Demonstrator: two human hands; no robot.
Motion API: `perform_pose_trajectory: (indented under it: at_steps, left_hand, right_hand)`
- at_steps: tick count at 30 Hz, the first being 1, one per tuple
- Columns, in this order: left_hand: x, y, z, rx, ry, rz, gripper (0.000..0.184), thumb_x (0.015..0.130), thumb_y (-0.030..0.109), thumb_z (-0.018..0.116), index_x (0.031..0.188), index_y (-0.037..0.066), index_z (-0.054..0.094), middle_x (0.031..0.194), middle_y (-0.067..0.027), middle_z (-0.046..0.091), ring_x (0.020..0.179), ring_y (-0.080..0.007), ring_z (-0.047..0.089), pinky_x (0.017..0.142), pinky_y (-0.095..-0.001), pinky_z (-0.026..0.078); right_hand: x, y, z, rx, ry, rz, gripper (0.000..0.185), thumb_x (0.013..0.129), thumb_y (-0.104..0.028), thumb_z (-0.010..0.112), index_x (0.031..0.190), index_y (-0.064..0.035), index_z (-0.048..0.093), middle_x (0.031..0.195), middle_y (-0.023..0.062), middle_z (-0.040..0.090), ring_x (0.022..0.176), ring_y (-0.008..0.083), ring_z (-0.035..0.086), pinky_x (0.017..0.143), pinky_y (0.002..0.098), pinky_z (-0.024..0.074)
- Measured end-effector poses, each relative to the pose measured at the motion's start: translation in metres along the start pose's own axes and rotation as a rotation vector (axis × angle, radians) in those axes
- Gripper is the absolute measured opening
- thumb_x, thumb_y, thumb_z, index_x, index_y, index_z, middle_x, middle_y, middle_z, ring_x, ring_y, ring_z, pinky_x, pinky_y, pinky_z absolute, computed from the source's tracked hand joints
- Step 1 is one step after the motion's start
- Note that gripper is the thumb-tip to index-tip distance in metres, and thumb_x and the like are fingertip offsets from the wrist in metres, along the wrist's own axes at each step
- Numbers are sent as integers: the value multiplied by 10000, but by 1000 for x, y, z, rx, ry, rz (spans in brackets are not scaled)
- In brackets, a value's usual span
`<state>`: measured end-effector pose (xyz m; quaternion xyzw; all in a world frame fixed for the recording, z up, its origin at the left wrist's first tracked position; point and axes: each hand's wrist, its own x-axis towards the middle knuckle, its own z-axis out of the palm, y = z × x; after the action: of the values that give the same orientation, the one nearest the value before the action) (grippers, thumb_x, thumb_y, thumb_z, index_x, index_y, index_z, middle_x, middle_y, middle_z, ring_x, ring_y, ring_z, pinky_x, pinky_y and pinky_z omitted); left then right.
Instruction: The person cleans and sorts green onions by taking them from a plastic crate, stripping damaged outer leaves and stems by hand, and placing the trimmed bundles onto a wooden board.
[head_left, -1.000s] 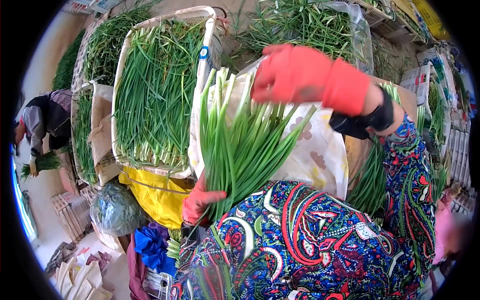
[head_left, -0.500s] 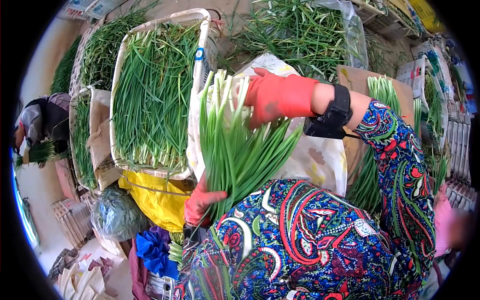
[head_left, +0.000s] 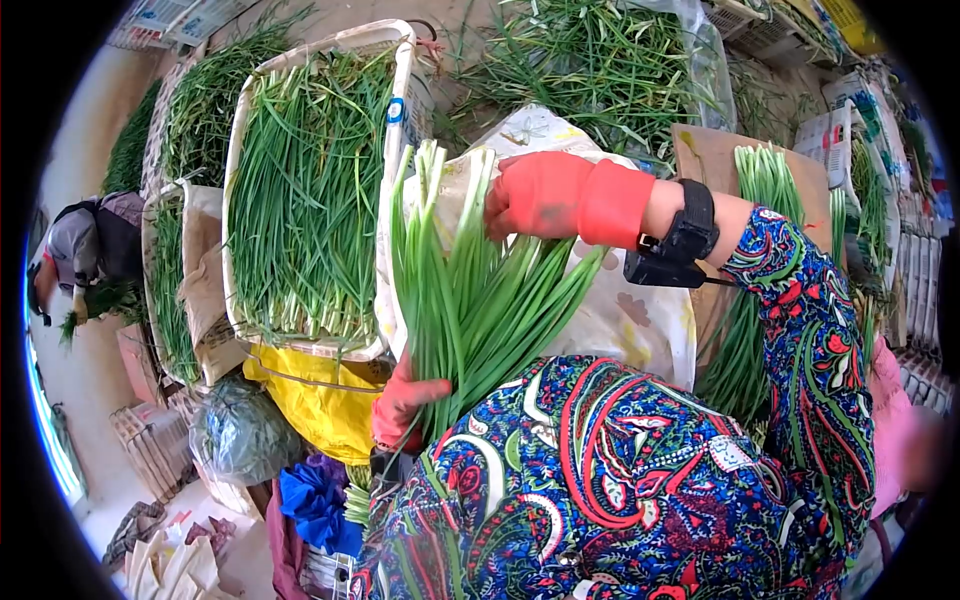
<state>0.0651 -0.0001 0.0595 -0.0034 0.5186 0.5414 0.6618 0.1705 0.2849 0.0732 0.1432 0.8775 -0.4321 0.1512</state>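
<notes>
A bundle of garlic chives [head_left: 465,300] spreads in front of my chest, pale stem ends up and green leaves fanning down. My left hand [head_left: 405,402], in a red rubber glove, is closed round the lower leaves, its thumb showing in front. My right hand [head_left: 545,195], gloved alike, is a fist at the bundle's upper right edge. Leaves come out from under that fist, though its fingertips are partly hidden. Beneath both hands lies a whitish patterned sheet [head_left: 645,320]. A black strap with a device [head_left: 680,240] circles my right wrist.
A white crate [head_left: 232,200] full of chives stands at the left, a yellow bag [head_left: 315,405] below it. Loose chives [head_left: 590,75] are heaped at the back. Another bunch [head_left: 770,180] lies on cardboard [head_left: 700,160] at right. A co-worker [head_left: 95,245] bends at far left.
My right hand has turned and its fingers have curled in tighter at the chives, with the forearm a little farther right. The left hand has barely moved. The co-worker's posture has shifted.
</notes>
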Motion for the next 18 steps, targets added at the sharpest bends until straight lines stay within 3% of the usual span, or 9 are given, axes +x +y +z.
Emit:
perform_pose_trajectory:
  at_steps: [2, 5, 7, 8, 9, 10, 14, 16, 18]
  left_hand:
    - [0, -4, -3, 77, 2, 69, 667, 620, 30, 620, 1248, 10, 397, 1080, -121, 571, 961, -249, 563, 857, -363, 448]
    - [-3, 1, -3, -68, -72, -25, 759, 630, -78, 593, 1325, 47, 313, 1229, -89, 478, 1136, -218, 445, 967, -320, 324]
    - [-3, -4, -19, -46, -28, -87, 736, 630, -81, 583, 1311, 48, 336, 1189, -104, 508, 1097, -226, 479, 942, -327, 359]
    - [-3, -6, -24, -37, -5, -118, 725, 629, -82, 578, 1304, 48, 348, 1170, -111, 522, 1077, -229, 496, 929, -330, 376]
    - [-3, -5, -20, -89, -15, -106, 712, 629, -81, 572, 1296, 42, 355, 1153, -121, 531, 1059, -238, 509, 914, -339, 394]
    - [-4, -2, -12, -139, -24, -94, 700, 629, -80, 566, 1289, 35, 362, 1136, -130, 540, 1041, -247, 521, 899, -347, 411]
    - [-3, 1, -2, -305, -34, -61, 665, 626, -55, 551, 1265, 6, 377, 1105, -155, 550, 996, -285, 545, 860, -380, 451]
    - [0, 0, -8, -270, -61, -84, 650, 619, -34, 546, 1249, -1, 390, 1100, -154, 551, 979, -283, 551, 850, -375, 455]
    - [6, 0, -16, -230, -93, -103, 636, 613, -13, 541, 1234, -9, 403, 1096, -154, 551, 962, -281, 557, 840, -371, 459]
  right_hand:
    - [-4, -7, -15, 98, 3, 125, 262, 751, -272, 531, 917, -119, 665, 809, 68, 646, 753, 195, 599, 716, 305, 457]
    - [-2, 19, -35, -137, 214, 95, 212, 777, -260, 539, 877, -128, 671, 792, 54, 631, 749, 202, 592, 688, 295, 466]
    - [-2, 60, -58, -417, 380, -313, 176, 758, -161, 537, 874, -134, 667, 808, 63, 621, 746, 209, 584, 693, 315, 471]
    - [-10, 60, -80, -559, 489, -262, 194, 750, -150, 530, 893, -132, 660, 818, 64, 621, 754, 225, 581, 695, 332, 477]
    - [-8, 81, -109, -865, 600, -34, 201, 761, -185, 536, 921, -133, 647, 823, 56, 622, 827, 229, 573, 729, 334, 469]
    - [-13, 112, -124, -984, 832, 178, 165, 704, -158, 531, 787, -30, 591, 695, 148, 584, 654, 271, 579, 585, 363, 466]
    - [-28, 51, -129, -959, 1121, -443, 235, 695, -142, 595, 904, -36, 573, 772, 127, 596, 696, 238, 590, 632, 326, 498]
    - [-24, -1, -86, -453, 580, -247, 215, 793, -222, 515, 947, -131, 635, 822, 55, 623, 918, 226, 553, 859, 354, 416]
    - [-16, -23, -48, -378, 396, -441, 296, 801, -338, 502, 967, -128, 628, 832, 65, 626, 980, 226, 529, 968, 385, 318]
